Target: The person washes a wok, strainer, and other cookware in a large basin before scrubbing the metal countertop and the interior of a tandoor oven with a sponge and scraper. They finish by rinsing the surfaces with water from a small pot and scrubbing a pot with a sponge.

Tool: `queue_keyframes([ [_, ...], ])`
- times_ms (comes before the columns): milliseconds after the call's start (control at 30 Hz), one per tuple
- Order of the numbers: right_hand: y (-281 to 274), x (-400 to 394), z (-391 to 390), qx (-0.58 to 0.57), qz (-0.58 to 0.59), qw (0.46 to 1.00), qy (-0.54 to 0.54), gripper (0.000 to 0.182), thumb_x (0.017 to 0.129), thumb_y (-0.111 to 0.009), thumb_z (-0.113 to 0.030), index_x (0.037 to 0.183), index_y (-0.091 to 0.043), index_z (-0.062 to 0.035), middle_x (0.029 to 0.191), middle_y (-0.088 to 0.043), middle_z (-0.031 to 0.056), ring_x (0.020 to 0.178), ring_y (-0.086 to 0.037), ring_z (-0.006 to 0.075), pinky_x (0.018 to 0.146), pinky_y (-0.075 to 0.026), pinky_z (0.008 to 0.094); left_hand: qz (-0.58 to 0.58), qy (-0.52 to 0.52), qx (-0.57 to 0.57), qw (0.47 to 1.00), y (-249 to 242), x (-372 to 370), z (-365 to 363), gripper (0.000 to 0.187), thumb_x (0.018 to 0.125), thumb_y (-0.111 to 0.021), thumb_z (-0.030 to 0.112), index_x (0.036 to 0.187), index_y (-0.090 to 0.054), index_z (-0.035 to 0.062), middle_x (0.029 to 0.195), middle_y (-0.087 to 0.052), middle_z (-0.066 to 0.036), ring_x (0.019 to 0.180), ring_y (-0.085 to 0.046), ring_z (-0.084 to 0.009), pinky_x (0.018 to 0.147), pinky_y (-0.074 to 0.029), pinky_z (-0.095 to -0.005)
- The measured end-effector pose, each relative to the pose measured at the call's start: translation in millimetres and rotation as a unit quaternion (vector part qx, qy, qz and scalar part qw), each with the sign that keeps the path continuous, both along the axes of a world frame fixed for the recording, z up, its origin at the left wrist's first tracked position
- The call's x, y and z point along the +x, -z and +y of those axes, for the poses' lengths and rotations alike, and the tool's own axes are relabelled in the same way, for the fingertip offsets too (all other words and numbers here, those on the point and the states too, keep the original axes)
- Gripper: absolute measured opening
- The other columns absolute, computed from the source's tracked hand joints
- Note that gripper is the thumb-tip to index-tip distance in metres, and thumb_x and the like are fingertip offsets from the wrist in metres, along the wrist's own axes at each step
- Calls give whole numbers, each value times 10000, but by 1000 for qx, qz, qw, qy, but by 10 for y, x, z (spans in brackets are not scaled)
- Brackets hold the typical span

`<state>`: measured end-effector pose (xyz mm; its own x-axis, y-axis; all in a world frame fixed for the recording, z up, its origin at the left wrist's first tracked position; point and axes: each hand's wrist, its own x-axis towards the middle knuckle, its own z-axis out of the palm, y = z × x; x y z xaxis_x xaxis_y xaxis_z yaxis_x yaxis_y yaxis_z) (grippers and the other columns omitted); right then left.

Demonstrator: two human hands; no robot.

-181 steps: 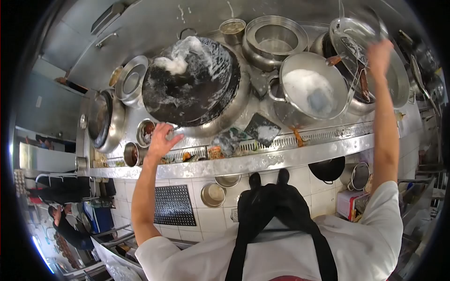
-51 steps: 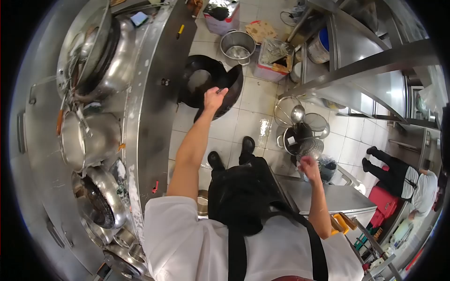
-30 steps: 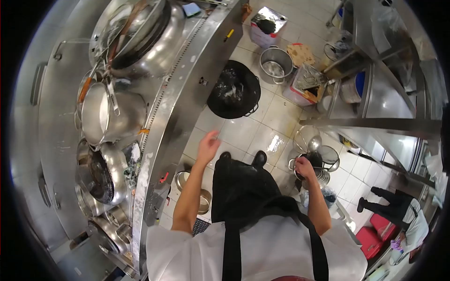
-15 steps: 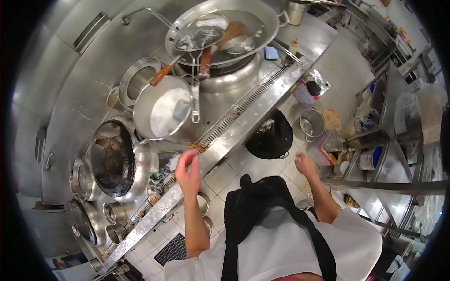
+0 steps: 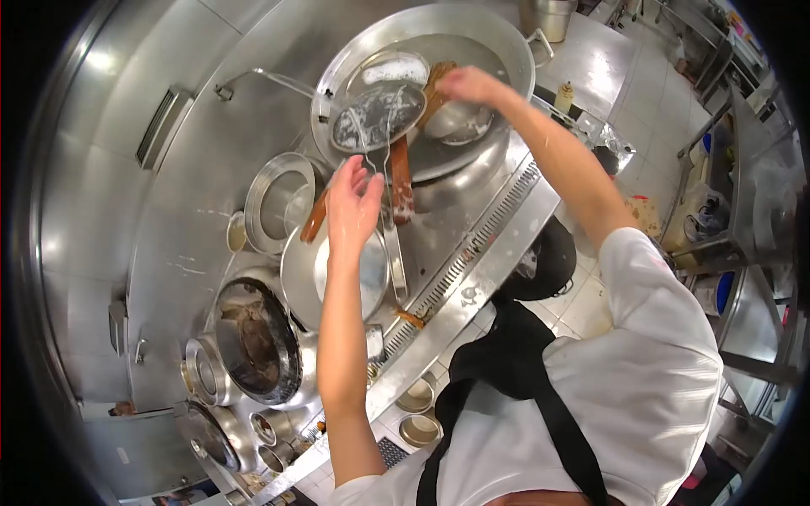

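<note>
A wide metal basin (image 5: 342, 55) of water holds a foamy white item (image 5: 395, 69), a brown bristle brush (image 5: 437, 88) and a round metal bowl or ladle (image 5: 460, 124). Across its near rim lies a strainer (image 5: 380, 116) with a long metal handle. My left hand (image 5: 353, 202) is raised with its fingers apart over the pot (image 5: 310, 274), just below the strainer, and holds nothing. Above the basin, by the brush's bristles, my right hand (image 5: 469, 85) reaches in with curled fingers. What it may hold is blurred.
A blackened wok (image 5: 257, 341) sits on the stove to the left. Nested metal pans (image 5: 272, 202) stand behind the pot. A squeeze bottle (image 5: 564, 98) is at the basin's right. Below the counter edge (image 5: 456, 316), another black wok (image 5: 553, 261) is on the floor side.
Both hands have moved forward: my left from the counter edge to over the pot, my right from beside my body to over the basin. The view has shifted, with the basin now nearer.
</note>
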<state>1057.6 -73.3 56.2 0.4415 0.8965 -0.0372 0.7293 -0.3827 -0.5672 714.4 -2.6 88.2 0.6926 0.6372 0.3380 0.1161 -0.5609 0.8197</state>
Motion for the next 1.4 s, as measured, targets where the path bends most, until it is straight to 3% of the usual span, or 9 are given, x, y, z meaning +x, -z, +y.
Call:
queue_keyframes([
  [67,190,702,392,240,431,837,237,400,884,-645,-350,980,-699,34,960,-707,196,924,-681,265,843,-534,411,79,-82,-55,992,87,288,287,688,855,-757,281,1372,-470,-69,1311,-576,-266,1183,-612,-314,991,-489,-389],
  [133,456,1319,562,93,157,934,307,369,904,-626,-328,973,-712,24,949,-721,194,858,-693,259,799,-556,385,123,-103,-95,983,47,530,464,882,811,-808,360,1433,-370,-87,1360,-528,-296,1242,-565,-321,1026,-462,-401],
  [233,846,1458,681,90,235,936,245,333,936,-598,-289,1103,-680,-13,1067,-706,185,926,-694,274,827,-570,376,81,-109,-303,943,660,910,1133,997,807,-828,263,1506,-189,-49,1358,-505,-269,1201,-561,-296,983,-498,-407],
  [300,803,1345,922,185,663,692,216,324,957,-581,-239,1204,-644,-40,1149,-687,179,995,-695,283,864,-581,376,32,-149,-329,932,580,1122,1036,1011,813,-819,190,1511,-126,-40,1356,-473,-262,1151,-588,-293,936,-527,-399],
  [367,118,923,950,78,709,700,18,313,974,-561,-229,1183,-648,-13,1140,-689,193,995,-697,277,881,-585,378,-37,-194,-360,912,535,1350,1091,1044,809,-788,9,1518,-23,-5,1384,-413,-250,1084,-613,-295,882,-569,-425],
  [667,21,831,785,-48,-125,988,-77,228,827,-633,-143,1014,-726,-52,1036,-732,144,922,-693,298,808,-545,407,-227,-249,-386,859,816,1654,1632,814,843,-742,-6,1477,-233,-32,1331,-534,-242,1133,-593,-294,956,-502,-373],
  [833,462,-376,706,-5,-173,929,-327,535,823,-674,-162,1335,-561,-58,1468,-473,180,1367,-442,349,1111,-398,419,-130,-302,-185,926,846,1543,2165,778,850,-758,133,1479,-317,11,1369,-509,-282,1225,-546,-359,1042,-440,-422],
  [1133,695,-238,1002,-39,-441,859,-257,539,844,-687,-206,1355,-527,-151,1411,-486,63,1285,-451,268,1138,-313,474,311,-122,196,922,150,1467,989,763,799,-758,366,1425,-472,37,1510,-334,-309,1370,-386,-459,1122,-356,-470],
  [1400,-863,167,430,3,-52,971,-234,604,733,-750,-107,1304,-558,-62,1197,-638,137,1121,-617,273,925,-518,384,191,67,144,969,81,957,274,706,827,-713,204,1427,-422,-29,1405,-495,-273,1261,-516,-429,1055,-430,-428],
])
